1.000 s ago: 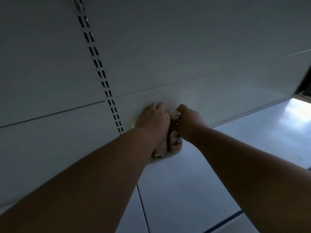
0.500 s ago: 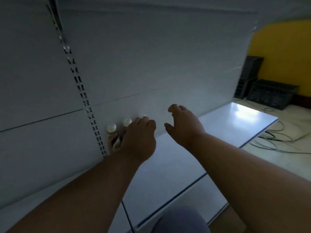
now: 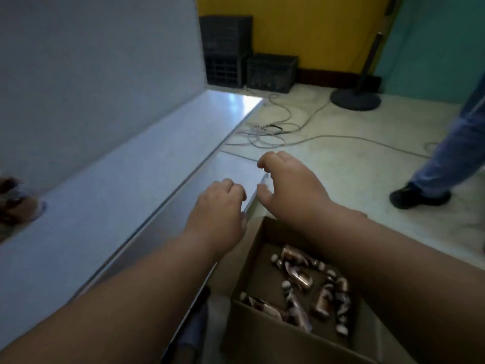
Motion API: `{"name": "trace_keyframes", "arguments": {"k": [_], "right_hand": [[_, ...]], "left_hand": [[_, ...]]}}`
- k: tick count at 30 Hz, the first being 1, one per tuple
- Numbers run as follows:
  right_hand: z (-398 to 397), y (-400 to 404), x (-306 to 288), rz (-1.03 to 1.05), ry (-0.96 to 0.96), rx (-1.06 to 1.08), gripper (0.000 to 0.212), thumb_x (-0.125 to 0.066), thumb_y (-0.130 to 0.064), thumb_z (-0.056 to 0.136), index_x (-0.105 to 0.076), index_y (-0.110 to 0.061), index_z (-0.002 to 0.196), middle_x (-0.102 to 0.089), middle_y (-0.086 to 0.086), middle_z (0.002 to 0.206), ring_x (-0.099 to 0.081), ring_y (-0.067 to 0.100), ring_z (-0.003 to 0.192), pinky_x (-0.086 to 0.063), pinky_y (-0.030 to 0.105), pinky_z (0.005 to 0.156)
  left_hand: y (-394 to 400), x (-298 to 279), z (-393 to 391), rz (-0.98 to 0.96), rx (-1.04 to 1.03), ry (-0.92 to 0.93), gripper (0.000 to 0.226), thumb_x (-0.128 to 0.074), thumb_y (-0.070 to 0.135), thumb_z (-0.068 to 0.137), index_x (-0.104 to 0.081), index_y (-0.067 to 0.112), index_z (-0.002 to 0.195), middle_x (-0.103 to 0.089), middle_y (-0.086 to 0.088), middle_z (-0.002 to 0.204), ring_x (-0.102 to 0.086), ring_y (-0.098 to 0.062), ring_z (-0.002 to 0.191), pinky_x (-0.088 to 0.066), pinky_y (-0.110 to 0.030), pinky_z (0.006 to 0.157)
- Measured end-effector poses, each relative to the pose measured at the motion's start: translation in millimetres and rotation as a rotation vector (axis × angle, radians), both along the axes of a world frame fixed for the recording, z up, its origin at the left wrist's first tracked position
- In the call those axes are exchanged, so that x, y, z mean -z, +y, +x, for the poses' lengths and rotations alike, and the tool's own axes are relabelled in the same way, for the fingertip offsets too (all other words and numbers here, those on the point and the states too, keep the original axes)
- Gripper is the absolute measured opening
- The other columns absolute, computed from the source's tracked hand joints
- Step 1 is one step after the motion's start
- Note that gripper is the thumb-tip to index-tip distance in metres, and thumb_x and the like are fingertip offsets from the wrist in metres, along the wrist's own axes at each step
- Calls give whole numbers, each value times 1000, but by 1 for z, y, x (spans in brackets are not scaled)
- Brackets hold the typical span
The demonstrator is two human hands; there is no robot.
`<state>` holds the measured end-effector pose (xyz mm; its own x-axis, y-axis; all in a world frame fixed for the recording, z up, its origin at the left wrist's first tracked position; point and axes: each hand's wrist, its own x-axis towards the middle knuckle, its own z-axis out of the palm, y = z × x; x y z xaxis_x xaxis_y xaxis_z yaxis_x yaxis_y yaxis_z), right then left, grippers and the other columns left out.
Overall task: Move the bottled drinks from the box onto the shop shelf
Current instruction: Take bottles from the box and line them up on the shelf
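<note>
Head view finds both my hands empty between loads: my left hand (image 3: 219, 206) hangs over the front edge of the shop shelf (image 3: 105, 206) with fingers loosely curled on nothing, and my right hand (image 3: 286, 185) hovers just beside it, thumb and fingers apart in a relaxed claw. I judge the step in hand is reaching for more stock. Both forearms stretch forward, the right one crossing above the box (image 3: 265, 334), where the bottled drinks (image 3: 307, 282) lie jumbled. Next I must lower a hand in and grip one.
</note>
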<state>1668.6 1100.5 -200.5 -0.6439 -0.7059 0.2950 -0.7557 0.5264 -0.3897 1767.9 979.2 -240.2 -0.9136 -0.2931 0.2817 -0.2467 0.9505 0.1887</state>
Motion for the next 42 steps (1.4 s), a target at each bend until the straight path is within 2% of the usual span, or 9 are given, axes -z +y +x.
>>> {"name": "trace_keyframes", "arguments": {"k": [4,8,17,22,26,30,34,38,42], "right_hand": [[-35,48,97,138,-137,133,38,-63,-25,82,-57,-19,119,-58,2,111,-56,22,103,-50,38,86],[-62,63,179,249,-274,164,36,-65,-30,85,-55,-23,119,-56,-4,110,-54,15,100,-53,37,84],[-105,56,323,475,-522,206,30,-63,-30,87,-55,-27,115,-54,-1,105,-56,20,92,-54,41,78],[-113,48,392,677,-664,247,39,-65,-33,88,-55,-24,126,-61,4,116,-60,25,104,-54,42,86],[-113,31,434,764,-605,343,58,-69,-37,84,-46,-25,137,-44,12,139,-48,34,121,-46,47,96],[-110,27,446,781,-622,345,60,-67,-28,87,-40,-19,140,-45,13,139,-47,34,124,-43,48,100],[-107,46,427,742,-732,306,61,-70,-40,83,-42,-16,132,-54,3,103,-56,22,92,-52,38,75],[-106,63,373,619,-719,331,54,-66,-48,80,-55,-15,121,-59,6,109,-59,25,99,-54,40,80],[-101,65,291,409,-860,362,32,-66,-42,78,-62,-19,99,-65,2,89,-64,20,81,-56,36,70]], "left_hand": [[40,83,-42,88,95,-172,21,-63,22,78,-59,16,98,-56,-5,102,-51,-26,97,-43,-37,81],[57,163,-73,169,152,-328,21,-64,25,80,-46,26,90,-49,3,98,-39,-13,88,-36,-28,75],[52,291,-120,322,80,-626,35,-66,21,83,-55,20,116,-53,-1,117,-50,-19,106,-45,-31,84],[51,334,-130,342,159,-1201,46,-69,22,84,-52,20,127,-55,-5,125,-55,-23,110,-49,-35,90],[46,369,-121,195,265,-1544,72,-80,29,73,-46,22,136,-56,-7,129,-56,-26,113,-49,-40,95],[39,386,-110,186,299,-1611,67,-81,25,70,-52,27,131,-60,-5,120,-58,-25,103,-49,-42,93],[36,376,-107,230,288,-1577,69,-82,30,70,-52,26,132,-60,-3,122,-59,-24,105,-50,-41,94],[36,322,-110,403,150,-1326,67,-84,38,69,-57,24,129,-61,-2,122,-59,-24,108,-51,-37,92],[34,247,-97,584,-58,-974,52,-85,35,68,-63,23,113,-63,-2,106,-61,-20,92,-52,-32,74]]}}
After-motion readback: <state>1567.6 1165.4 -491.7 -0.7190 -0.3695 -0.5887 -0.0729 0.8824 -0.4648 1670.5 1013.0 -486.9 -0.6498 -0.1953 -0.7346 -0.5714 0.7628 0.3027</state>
